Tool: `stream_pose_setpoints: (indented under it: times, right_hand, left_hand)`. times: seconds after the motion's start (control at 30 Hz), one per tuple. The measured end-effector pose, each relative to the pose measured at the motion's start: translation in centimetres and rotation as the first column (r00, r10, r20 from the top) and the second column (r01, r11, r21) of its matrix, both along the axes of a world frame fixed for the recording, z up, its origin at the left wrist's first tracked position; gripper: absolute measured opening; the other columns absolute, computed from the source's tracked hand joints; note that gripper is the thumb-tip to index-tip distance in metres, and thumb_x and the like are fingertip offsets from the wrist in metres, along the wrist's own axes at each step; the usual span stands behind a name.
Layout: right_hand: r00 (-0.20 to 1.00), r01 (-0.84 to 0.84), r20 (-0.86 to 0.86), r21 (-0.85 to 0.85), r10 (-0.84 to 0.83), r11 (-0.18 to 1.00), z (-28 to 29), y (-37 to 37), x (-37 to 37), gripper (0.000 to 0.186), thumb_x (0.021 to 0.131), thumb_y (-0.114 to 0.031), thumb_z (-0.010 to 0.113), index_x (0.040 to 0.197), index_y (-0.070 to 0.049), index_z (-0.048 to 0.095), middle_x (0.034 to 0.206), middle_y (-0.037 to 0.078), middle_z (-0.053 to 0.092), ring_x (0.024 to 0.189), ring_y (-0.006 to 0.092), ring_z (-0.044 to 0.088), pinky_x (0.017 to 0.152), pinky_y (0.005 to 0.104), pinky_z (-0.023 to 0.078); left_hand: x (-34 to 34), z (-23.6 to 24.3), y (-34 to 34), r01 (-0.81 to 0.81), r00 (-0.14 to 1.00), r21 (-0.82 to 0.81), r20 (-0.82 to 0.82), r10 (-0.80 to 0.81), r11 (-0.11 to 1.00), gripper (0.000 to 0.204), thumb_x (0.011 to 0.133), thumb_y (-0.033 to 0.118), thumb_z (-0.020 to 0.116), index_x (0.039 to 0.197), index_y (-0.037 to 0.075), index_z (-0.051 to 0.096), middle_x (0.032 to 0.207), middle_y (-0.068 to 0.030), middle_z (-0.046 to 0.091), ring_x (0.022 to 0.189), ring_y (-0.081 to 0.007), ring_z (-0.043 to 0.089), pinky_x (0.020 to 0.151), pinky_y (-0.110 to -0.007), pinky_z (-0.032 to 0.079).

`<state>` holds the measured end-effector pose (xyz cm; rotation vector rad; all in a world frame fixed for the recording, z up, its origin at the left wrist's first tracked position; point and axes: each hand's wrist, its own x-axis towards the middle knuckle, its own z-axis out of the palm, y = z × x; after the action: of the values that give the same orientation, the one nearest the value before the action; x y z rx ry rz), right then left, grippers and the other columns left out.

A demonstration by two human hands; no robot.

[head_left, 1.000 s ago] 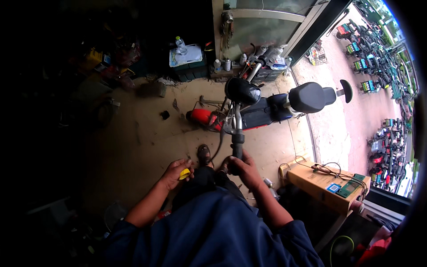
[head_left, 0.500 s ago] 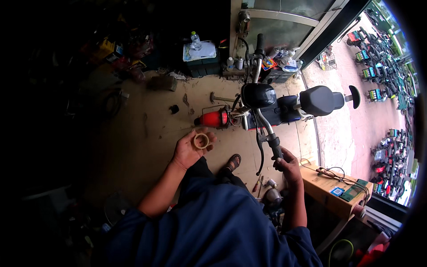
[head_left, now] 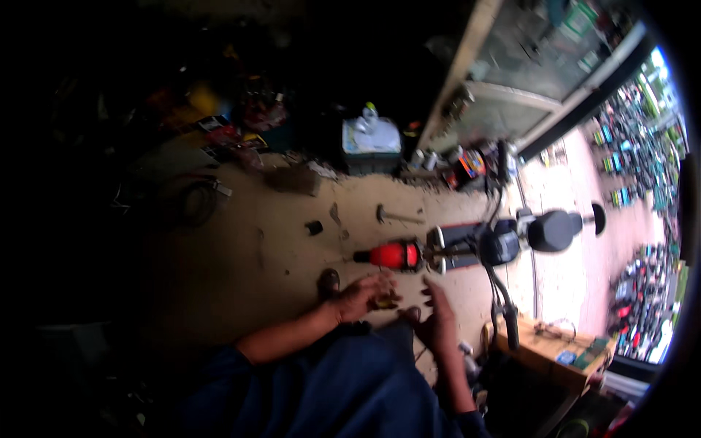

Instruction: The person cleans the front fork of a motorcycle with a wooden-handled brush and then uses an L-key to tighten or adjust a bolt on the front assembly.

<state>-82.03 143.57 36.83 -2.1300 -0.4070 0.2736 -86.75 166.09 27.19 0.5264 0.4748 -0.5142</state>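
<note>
Tan floor (head_left: 292,244) spreads under a bike (head_left: 501,247) whose red mudguard (head_left: 394,255) sits just beyond the left hand (head_left: 358,298), which curls around a small yellowish thing (head_left: 385,301), too blurred to make out. The right hand (head_left: 438,323) is near it, spread and holding nothing. To handle the piece well, I judge, pinch it lightly by its edge and keep both wrists steady

Tan floor (head_left: 292,259): hammer (head_left: 400,217), small black piece (head_left: 314,228), red-fendered two-wheeler (head_left: 500,248). Dark box (head_left: 372,163): papers (head_left: 385,139) under bottle (head_left: 369,117).
</note>
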Motion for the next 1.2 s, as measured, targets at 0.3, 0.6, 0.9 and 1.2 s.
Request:
stream_pose_setpoints:
  times: [0.3,0.6,0.9,1.2]
  right_hand:
    - [0.993,-0.111,-0.055,-0.033,0.109,0.993,-6.5,15.9,2.7,0.066,0.082,-0.012,0.088,0.142,-0.004,0.062,0.116,0.016,0.073,0.099,0.0322,0.075,0.086,0.0401,0.062]
    - [0.915,-0.403,-0.016,-0.063,0.403,0.913,-9.0,29.8,10.8,0.057,0.089,-0.017,0.085,0.139,-0.003,0.062,0.117,0.020,0.073,0.106,0.0389,0.074,0.088,0.0464,0.060]
    - [0.958,-0.276,-0.148,-0.254,0.245,0.927,-20.6,39.4,15.7,0.045,0.091,-0.016,0.082,0.132,-0.004,0.067,0.112,0.020,0.075,0.109,0.0414,0.072,0.092,0.0473,0.059]
    - [0.865,-0.200,-0.502,-0.314,0.017,0.928,-25.9,53.7,20.8,0.044,0.094,-0.024,0.080,0.131,-0.003,0.069,0.121,0.021,0.077,0.104,0.0346,0.078,0.090,0.0459,0.061]
  left_hand:
    - [4.3,-0.1,11.7,0.125,0.979,0.353,0.109,-0.174,0.927,0.037,0.111,0.028,0.064,0.142,0.008,0.065,0.128,-0.0042,0.071,0.118,-0.0150,0.068,0.103,-0.030,0.054]
    - [5.2,-10.2,25.7,-0.259,0.951,0.558,0.003,0.310,0.788,0.030,0.105,0.020,0.068,0.131,0.005,0.068,0.115,-0.0090,0.075,0.100,-0.0197,0.075,0.081,-0.035,0.065]
    - [21.2,-19.2,61.1,-0.148,0.961,0.984,0.120,0.248,0.100,0.030,0.106,0.017,0.064,0.134,0.006,0.066,0.102,-0.0100,0.072,0.082,-0.0216,0.073,0.072,-0.037,0.061]
    - [43.2,-28.1,84.5,-0.279,0.960,0.912,0.269,-0.077,-0.301,0.036,0.096,0.010,0.070,0.131,0.003,0.068,0.122,-0.0219,0.074,0.119,-0.0381,0.068,0.105,-0.046,0.052]
